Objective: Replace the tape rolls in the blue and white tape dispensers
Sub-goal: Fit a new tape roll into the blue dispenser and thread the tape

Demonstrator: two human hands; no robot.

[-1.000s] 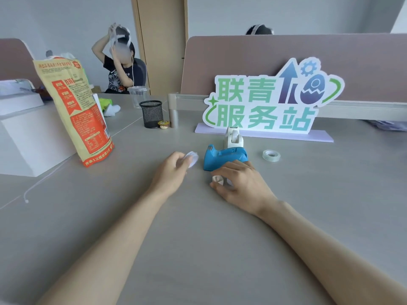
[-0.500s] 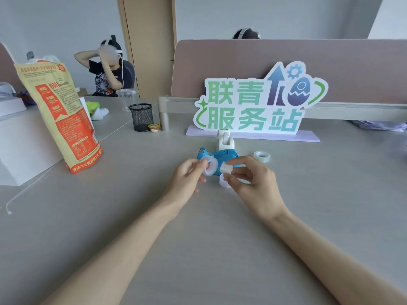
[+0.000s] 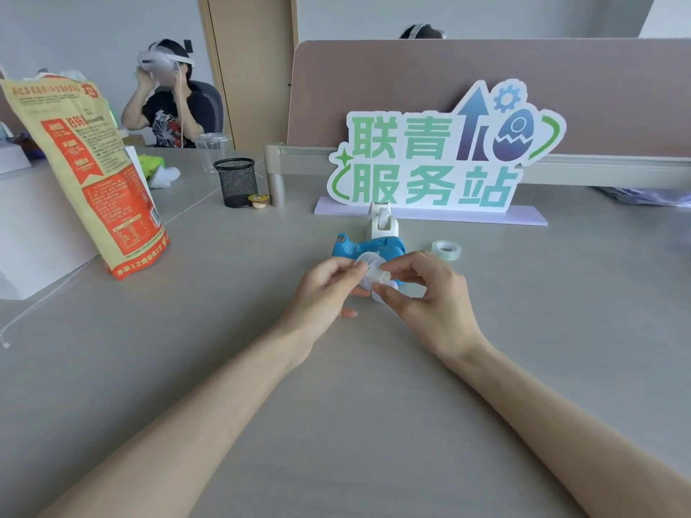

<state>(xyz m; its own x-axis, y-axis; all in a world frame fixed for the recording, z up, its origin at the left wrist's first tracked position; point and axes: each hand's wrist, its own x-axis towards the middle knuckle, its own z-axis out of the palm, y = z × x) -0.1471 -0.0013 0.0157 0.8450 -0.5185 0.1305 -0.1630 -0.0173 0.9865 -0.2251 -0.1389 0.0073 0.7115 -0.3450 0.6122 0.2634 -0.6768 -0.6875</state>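
Note:
A blue tape dispenser (image 3: 368, 248) lies on the grey desk, with a white tape dispenser (image 3: 381, 224) standing right behind it. In front of them my left hand (image 3: 323, 289) pinches a clear tape roll (image 3: 364, 264). My right hand (image 3: 430, 293) holds a small white hub (image 3: 379, 276) pressed against the roll's hole. Another small white piece (image 3: 381, 293) lies on the desk under my right fingers, mostly hidden. A spare clear tape roll (image 3: 446, 250) lies on the desk to the right of the dispensers.
A green-lettered sign (image 3: 433, 158) stands behind the dispensers against a desk partition. A tall orange and tan bag (image 3: 86, 173) stands at the left beside a white box (image 3: 33, 226). A black mesh cup (image 3: 236, 182) sits farther back. A person with a headset sits at the back left.
My right hand lifted the white hub off the desk. Both hands came together in front of the blue dispenser, and the hub now meets the roll held in my left hand.

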